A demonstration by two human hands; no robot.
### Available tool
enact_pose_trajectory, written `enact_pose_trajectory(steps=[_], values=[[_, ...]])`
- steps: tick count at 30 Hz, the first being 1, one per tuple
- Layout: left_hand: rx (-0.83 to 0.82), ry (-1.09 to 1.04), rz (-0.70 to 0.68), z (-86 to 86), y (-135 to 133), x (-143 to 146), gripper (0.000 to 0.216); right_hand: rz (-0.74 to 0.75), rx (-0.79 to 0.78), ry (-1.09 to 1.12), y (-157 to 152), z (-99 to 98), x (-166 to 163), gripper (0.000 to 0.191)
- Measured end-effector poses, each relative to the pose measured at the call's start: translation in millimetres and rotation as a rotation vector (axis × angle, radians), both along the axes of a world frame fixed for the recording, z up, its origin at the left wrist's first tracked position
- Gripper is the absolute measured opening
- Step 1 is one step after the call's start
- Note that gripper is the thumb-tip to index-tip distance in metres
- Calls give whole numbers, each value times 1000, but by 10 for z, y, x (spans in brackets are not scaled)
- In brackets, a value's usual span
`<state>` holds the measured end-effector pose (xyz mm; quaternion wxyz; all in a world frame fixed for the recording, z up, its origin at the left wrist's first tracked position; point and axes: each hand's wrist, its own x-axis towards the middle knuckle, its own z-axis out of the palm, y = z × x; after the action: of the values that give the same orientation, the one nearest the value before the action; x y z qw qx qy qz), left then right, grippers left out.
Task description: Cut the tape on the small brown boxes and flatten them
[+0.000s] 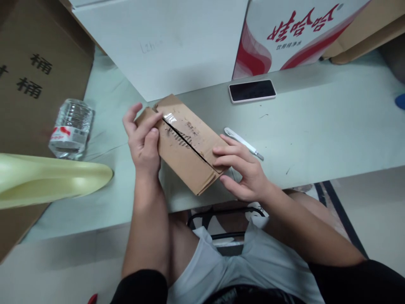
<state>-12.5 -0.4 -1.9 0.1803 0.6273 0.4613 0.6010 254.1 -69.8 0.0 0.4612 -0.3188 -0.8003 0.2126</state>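
A small brown cardboard box (179,158) is held at a slant between my two hands, above the table's near edge. A dark gap runs along the seam between its top flaps, with a bit of shiny clear tape at the far left end and smudged dark print beside it. My left hand (144,141) grips the left end, thumb and index finger on the top. At the other end, my right hand (242,169) holds the right corner, fingers on the flap and thumb at the end face. A white utility knife (243,142) lies on the table just beyond my right hand.
On the pale green table (303,126) lies a phone (252,90). Behind stand a large white box (177,50) and a red-and-white water carton (291,38). A water bottle (71,128), a yellow-green curved object (53,181) and a big cardboard box (41,76) occupy the left.
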Motion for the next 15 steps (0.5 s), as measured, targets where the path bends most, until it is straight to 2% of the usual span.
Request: enact_pose_trajectory(steps=[5,10,12,15], values=[[-4,138,-38,11,4,-3,31,27,-1,29,31,-35,40,30],[-4,129,-35,-34,62,-55,37,89,-39,70,32,-99,54,51],[-19,53,-22,-72,100,-181,40,30,-136,104,48,-134,59,57],[-99,-91,49,-107,144,-455,35,-97,-432,103,89,-181,77,64]])
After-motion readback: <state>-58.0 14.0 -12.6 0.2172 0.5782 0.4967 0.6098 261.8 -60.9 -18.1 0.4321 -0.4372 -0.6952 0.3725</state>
